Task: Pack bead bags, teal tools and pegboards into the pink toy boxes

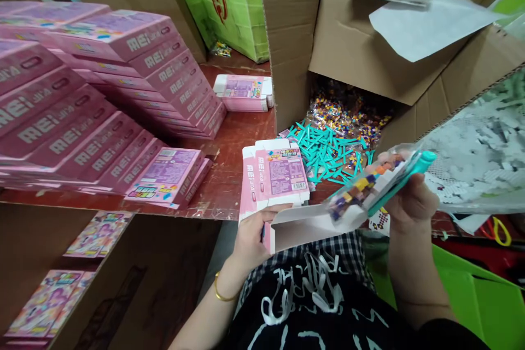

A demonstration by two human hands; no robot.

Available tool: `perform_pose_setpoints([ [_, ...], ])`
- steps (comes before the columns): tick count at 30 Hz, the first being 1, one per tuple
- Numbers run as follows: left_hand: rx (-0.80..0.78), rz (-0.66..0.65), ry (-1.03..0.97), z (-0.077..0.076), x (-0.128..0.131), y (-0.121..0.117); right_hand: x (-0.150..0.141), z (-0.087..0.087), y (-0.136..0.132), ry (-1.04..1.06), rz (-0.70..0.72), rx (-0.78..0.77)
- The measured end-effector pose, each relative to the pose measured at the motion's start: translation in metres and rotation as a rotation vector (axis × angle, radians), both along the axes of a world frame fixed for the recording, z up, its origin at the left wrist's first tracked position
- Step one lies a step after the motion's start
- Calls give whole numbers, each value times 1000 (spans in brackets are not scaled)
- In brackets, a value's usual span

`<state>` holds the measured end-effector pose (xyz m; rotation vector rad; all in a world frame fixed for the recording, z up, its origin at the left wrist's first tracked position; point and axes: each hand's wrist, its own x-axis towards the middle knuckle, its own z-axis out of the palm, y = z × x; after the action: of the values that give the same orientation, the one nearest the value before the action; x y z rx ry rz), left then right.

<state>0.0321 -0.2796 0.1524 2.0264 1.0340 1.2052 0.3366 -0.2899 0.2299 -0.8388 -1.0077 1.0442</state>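
Observation:
My left hand (251, 236) is closed around one end of a small pink carton (305, 224), whose white inside shows at its open end, facing right. My right hand (413, 203) grips a clear bag of coloured beads (363, 188) together with a teal pen-like tool (404, 181). The bag's lower end is at the carton's mouth; how far it reaches inside I cannot tell. Just beyond my left hand lie flattened pink cartons (282, 172) at the table's edge. A heap of teal pen-like tools (324, 150) spreads past them.
Stacks of filled-out pink boxes (151, 60) line the left of the red table (241, 126). An open cardboard box (365, 46) lies at the back with bead bags (348, 115) spilling forward. White paper pieces (476, 147) in clear wrapping are at right. Yellow-handled scissors (502, 231) lie below.

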Motion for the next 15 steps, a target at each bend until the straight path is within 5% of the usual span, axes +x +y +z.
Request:
perform_pose_setpoints([
  [3, -32, 3, -35, -3, 11, -8, -16, 15, -13, -143, 62, 145],
  [7, -275, 97, -45, 0, 32, -17, -36, 4, -20, -616, 245, 201],
  [12, -603, 30, -198, 4, 50, -24, -35, -12, -18, -1083, 5, 317],
  [15, -732, -14, -245, 0, 53, -28, -33, -16, -18, -1189, 84, 415],
])
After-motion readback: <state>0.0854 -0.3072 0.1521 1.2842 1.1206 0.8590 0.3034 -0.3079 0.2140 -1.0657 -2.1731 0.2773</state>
